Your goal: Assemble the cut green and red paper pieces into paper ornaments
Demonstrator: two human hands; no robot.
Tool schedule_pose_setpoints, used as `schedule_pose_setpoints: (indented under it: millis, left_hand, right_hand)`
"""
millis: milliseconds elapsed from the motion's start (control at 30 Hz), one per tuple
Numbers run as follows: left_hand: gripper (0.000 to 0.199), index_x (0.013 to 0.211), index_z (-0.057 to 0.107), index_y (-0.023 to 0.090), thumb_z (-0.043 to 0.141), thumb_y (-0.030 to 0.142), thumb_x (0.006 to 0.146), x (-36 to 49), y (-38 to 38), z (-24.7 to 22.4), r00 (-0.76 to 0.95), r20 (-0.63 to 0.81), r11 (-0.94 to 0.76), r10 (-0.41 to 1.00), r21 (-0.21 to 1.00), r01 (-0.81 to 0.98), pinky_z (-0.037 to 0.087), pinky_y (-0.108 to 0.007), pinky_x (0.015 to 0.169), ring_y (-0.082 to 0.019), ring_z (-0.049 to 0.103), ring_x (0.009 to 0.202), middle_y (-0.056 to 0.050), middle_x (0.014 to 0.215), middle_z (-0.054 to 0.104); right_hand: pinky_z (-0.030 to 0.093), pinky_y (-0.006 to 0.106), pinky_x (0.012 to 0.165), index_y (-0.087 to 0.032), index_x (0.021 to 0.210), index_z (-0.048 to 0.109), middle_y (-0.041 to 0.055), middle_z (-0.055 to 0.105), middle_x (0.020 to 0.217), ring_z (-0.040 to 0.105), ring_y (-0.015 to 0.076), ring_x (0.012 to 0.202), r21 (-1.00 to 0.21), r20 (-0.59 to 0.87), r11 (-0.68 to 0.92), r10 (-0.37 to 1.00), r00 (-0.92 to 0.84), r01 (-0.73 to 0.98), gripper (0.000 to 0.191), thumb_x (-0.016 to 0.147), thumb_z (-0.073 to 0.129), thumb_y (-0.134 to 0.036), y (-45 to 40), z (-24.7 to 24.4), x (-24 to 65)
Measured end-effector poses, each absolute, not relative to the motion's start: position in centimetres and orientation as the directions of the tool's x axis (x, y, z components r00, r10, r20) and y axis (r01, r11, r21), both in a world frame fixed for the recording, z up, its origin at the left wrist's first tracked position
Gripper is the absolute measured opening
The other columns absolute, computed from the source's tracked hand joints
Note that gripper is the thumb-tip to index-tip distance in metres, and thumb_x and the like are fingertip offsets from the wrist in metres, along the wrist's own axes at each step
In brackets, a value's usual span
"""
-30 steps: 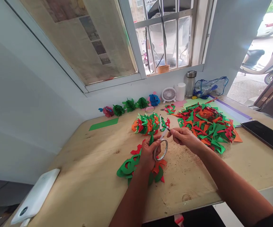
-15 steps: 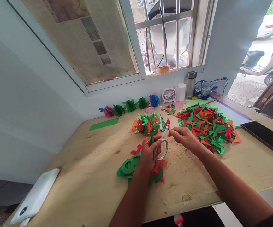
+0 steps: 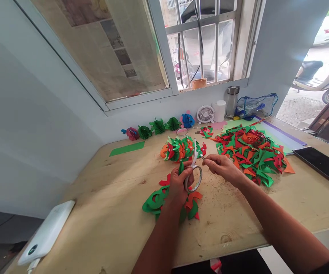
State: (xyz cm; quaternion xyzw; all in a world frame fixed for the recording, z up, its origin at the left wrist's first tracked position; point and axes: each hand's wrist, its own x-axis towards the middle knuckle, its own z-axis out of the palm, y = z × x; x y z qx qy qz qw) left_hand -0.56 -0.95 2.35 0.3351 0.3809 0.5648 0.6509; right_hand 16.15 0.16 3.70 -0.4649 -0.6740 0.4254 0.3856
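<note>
My left hand (image 3: 180, 182) is closed on a roll of white tape (image 3: 194, 179), whose loose end sticks up. A green paper piece (image 3: 181, 167) pokes out between its fingers. My right hand (image 3: 220, 166) pinches a thin metal tool (image 3: 202, 157) whose tip is beside the tape strip. Under and around my left hand lie green and red cut paper shapes (image 3: 155, 200), partly hidden by the forearm. Just beyond the hands sits a row of folded red, orange and green paper pieces (image 3: 178, 149).
A big heap of red, green and orange scraps (image 3: 250, 152) lies to the right, near a black phone (image 3: 322, 163). Along the wall stand paper figures (image 3: 158, 126), a small fan (image 3: 205, 114) and a bottle (image 3: 232, 102). A white device (image 3: 47, 232) is at the left edge.
The tape's loose end now stands more upright, and the tool's tip has moved slightly away from it. The camera view has shifted a little; both hands keep their holds.
</note>
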Motion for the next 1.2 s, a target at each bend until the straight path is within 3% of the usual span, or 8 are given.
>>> schedule_pose_setpoints:
  millis: [200, 500, 900, 1200]
  left_hand:
    - [0.015, 0.065, 0.057, 0.013, 0.068, 0.022, 0.061, -0.67, -0.88, 2.1, 0.102, -0.113, 0.148, 0.988, 0.868, -0.475, 0.024, -0.018, 0.041, -0.003, 0.032, 0.038, 0.007, 0.044, 0.04]
    - [0.022, 0.08, 0.062, 0.012, 0.068, 0.022, 0.061, -0.71, -1.02, 2.12, 0.109, -0.119, 0.156, 0.987, 0.882, -0.444, 0.023, -0.018, 0.041, -0.003, 0.029, 0.038, 0.008, 0.043, 0.039]
    - [0.015, 0.063, 0.057, 0.013, 0.069, 0.022, 0.061, -0.79, -0.86, 1.84, 0.087, -0.129, 0.154, 0.988, 0.888, -0.434, 0.022, -0.018, 0.04, -0.002, 0.028, 0.038, 0.007, 0.044, 0.038]
    - [0.02, 0.074, 0.062, 0.013, 0.07, 0.024, 0.06, -0.71, -0.68, 1.62, 0.076, -0.132, 0.151, 0.988, 0.888, -0.434, 0.023, -0.018, 0.04, -0.003, 0.03, 0.039, 0.007, 0.044, 0.04]
  right_hand:
    - [0.022, 0.023, 0.045, -0.015, 0.083, 0.062, -0.0034, 0.038, 0.055, 0.031, 0.0081, 0.05, -0.93, 0.124, 0.221, 0.941, -0.316, 0.294, 0.04, 0.085, 0.044, -0.051, 0.14, 3.69, 16.21]
    - [0.022, 0.023, 0.046, -0.014, 0.083, 0.062, -0.0039, 0.038, 0.056, 0.031, 0.0079, 0.051, -0.937, 0.116, 0.21, 0.941, -0.318, 0.28, 0.04, 0.085, 0.044, -0.05, 0.18, 3.7, 16.24]
    - [0.023, 0.023, 0.046, -0.014, 0.084, 0.064, -0.0036, 0.039, 0.056, 0.033, 0.0078, 0.051, -0.894, 0.141, 0.259, 0.937, -0.32, 0.365, 0.043, 0.087, 0.041, -0.05, 0.0, 4.18, 16.3]
    - [0.023, 0.022, 0.044, -0.015, 0.08, 0.064, -0.0048, 0.034, 0.051, 0.031, 0.0076, 0.047, -0.905, 0.114, 0.219, 0.951, -0.288, 0.364, 0.045, 0.085, 0.041, -0.053, 0.24, 3.53, 16.4]
